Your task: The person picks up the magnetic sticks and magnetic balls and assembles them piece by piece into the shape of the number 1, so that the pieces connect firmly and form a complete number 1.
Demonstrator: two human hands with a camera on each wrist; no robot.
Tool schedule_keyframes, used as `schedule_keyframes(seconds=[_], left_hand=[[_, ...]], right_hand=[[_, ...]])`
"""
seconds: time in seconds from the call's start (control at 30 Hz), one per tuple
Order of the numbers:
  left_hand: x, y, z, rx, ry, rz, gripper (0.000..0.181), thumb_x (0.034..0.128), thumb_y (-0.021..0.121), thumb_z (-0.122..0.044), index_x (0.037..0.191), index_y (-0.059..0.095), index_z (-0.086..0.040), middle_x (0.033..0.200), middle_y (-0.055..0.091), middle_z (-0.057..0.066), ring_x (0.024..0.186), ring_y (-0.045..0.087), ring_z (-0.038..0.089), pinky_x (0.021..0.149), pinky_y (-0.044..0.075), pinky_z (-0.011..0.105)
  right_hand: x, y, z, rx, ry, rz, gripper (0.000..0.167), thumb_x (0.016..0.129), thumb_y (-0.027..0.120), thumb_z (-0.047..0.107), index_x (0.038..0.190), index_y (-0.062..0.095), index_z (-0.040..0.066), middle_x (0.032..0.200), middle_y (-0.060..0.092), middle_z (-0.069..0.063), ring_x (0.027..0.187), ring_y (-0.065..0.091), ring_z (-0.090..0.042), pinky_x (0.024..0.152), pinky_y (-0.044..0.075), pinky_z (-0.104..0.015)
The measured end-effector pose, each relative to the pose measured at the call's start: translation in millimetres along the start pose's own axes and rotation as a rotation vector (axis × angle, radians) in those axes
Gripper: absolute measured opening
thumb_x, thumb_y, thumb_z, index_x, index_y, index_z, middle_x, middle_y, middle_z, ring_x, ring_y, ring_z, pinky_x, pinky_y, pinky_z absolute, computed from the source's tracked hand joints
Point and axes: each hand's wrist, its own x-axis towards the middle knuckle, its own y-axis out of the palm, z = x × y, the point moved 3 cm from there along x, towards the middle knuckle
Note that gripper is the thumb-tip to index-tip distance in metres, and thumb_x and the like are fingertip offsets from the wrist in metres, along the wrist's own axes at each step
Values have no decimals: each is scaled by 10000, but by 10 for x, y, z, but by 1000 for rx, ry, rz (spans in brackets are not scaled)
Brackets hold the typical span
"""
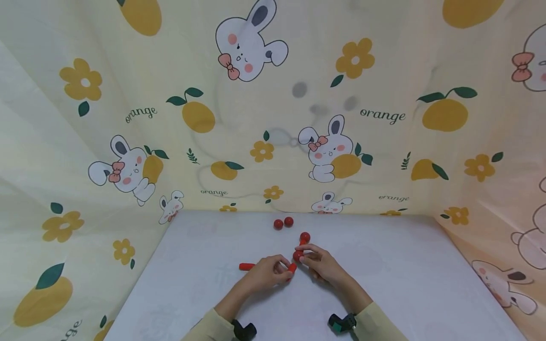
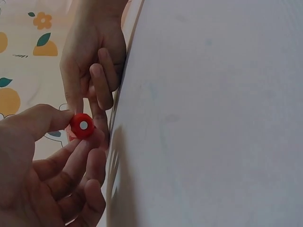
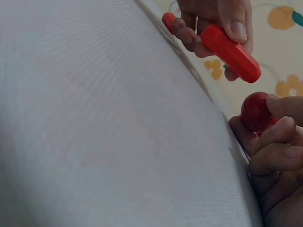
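Note:
Between thumb and fingers, my left hand (image 1: pixel 265 274) pinches a short red rod (image 1: pixel 292 268). The right wrist view shows this rod (image 3: pixel 232 53) as faceted, and a pale round spot marks its end in the left wrist view. Just to the right, my right hand (image 1: pixel 326 266) pinches a glossy red ball (image 1: pixel 297 256), which also appears as a ball (image 3: pixel 257 112) in the right wrist view. A small gap separates rod and ball there. Beyond the pinched ball, a partly hidden red rod (image 1: pixel 302 243) leads to another red ball (image 1: pixel 304 236).
Two red balls (image 1: pixel 278 224) lie side by side near the back of the white table (image 1: pixel 384 274). Another red rod (image 1: pixel 246 266) lies left of my left hand. A printed cloth (image 1: pixel 264 118) hangs behind and along both sides.

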Motion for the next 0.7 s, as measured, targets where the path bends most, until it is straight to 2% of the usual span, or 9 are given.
schedule_keyframes(seconds=[0.23,0.5,0.7], left_hand=[[34,51,-7,-22,12,-10,173,993,781,-256,1128,726,-163,852,734,-70,758,642,115,672,506,261],[50,68,-15,-35,-2,-28,218,991,783,-276,1149,727,-137,864,731,-62,766,637,131,676,510,275],[44,82,-2,-50,-16,-32,237,993,781,-288,1160,729,-128,868,727,-58,767,633,143,664,513,274]], right_hand=[[-13,-3,-2,-14,0,-1,392,1056,709,248,1434,637,177,1170,722,-147,521,465,-144,451,366,-229],[-2,-12,-10,-10,-10,3,387,1057,706,231,1432,638,162,1061,724,-152,505,447,-137,450,359,-226],[7,-7,-25,0,-10,13,398,1057,707,233,1441,632,163,1056,718,-139,505,445,-135,447,359,-230]])
